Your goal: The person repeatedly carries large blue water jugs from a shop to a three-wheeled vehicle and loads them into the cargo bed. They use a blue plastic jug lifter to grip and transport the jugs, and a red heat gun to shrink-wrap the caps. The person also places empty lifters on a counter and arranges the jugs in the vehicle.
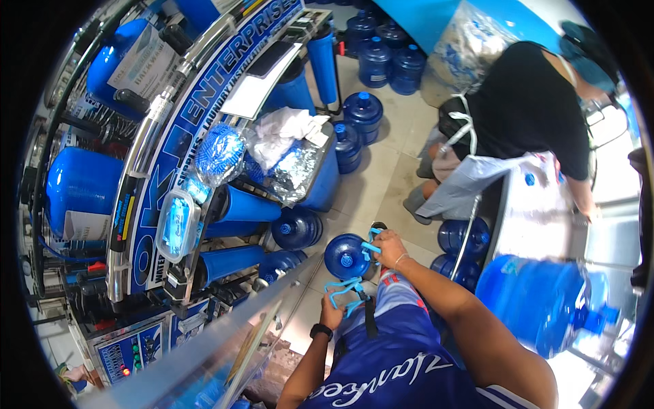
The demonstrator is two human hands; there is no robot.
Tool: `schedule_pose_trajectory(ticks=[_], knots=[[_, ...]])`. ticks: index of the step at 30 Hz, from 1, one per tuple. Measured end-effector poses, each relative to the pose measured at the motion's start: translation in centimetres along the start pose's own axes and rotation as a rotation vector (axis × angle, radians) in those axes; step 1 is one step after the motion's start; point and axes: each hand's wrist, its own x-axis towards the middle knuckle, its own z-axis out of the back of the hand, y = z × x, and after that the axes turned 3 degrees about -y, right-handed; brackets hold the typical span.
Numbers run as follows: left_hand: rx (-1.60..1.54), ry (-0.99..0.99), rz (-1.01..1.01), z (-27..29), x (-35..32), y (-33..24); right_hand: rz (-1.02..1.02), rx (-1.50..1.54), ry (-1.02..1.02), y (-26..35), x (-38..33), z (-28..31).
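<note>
My left hand, with a dark watch on its wrist, is closed on a light-blue plastic jug handle with looped ends. In my right hand is a second light-blue plastic piece of similar look, partly hidden by the fingers. Both hands are in front of my body, above the floor. Just beyond and between them stands a round blue water jug, seen from above with its cap up. The right-hand piece overlaps the jug's right edge; whether it touches the jug I cannot tell.
Blue jugs line the left by a filter stand; more jugs stand at the back. A large jug lies on its side at the right. A person in black bends over a metal counter. A glass edge runs lower left.
</note>
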Motion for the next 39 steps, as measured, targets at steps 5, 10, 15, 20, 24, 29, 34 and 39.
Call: schedule_pose_trajectory(ticks=[5, 10, 15, 20, 24, 29, 34, 39], knots=[[-0.068, -0.103, -0.061, -1.5, -1.3, 1.4, 0.264, 0.017, 0.148, 2.0, 9.7, -6.9], [-0.737, -0.221, 0.226, -5.7, -1.6, 4.5, 0.58, -0.107, 0.357, 5.5, 18.9, -14.5], [-0.401, -0.089, 0.249, -8.7, -2.1, 6.7, 0.629, 0.026, 0.336, 8.3, 25.0, -24.5], [-0.34, -0.075, 0.18, -8.4, -4.2, 7.8, 0.676, -0.077, 0.334, 9.3, 27.4, -37.0], [-0.303, -0.071, 0.385, -8.7, -5.0, 7.8, 0.406, 0.162, 0.058, 10.3, 27.9, -43.3], [-0.294, -0.072, 0.467, -9.5, -4.8, 7.2, 0.317, 0.171, 0.174, 10.4, 29.4, -44.9], [-0.162, -0.108, 0.265, -9.7, -3.8, 5.4, 0.406, 0.046, 0.546, 8.4, 28.3, -41.5], [0.064, -0.105, 0.159, -8.2, 0.5, 0.3, 0.356, 0.099, 0.881, 5.5, 25.9, -34.5]])
